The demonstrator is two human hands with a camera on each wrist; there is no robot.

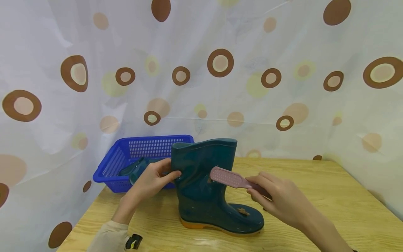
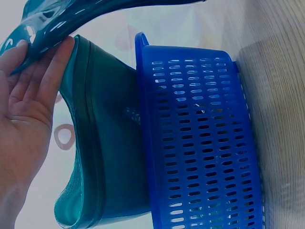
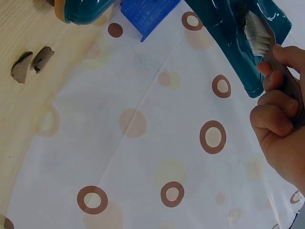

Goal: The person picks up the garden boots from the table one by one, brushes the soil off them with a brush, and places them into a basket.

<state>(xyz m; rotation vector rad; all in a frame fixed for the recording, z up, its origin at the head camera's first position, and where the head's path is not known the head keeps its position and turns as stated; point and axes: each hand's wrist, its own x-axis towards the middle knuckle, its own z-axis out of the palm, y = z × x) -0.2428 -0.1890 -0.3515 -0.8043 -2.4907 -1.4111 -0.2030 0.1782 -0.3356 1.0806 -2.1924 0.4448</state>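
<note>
A dark teal rubber boot with a tan sole stands upright on the table, toe to the right. My left hand grips the back edge of its shaft, thumb on the near side and fingers behind. In my right hand, a pink-handled brush is held by its handle. Its pale bristles face the shaft, right at the surface in the right wrist view. A brown clump sits on top of the boot's foot, and a small brown patch shows beside the brush head.
Behind my left hand, a blue slotted plastic basket holds another teal boot. Two dark, flake-like pieces lie on the wooden table. A wall sheet with printed circles hangs at the table's back and sides.
</note>
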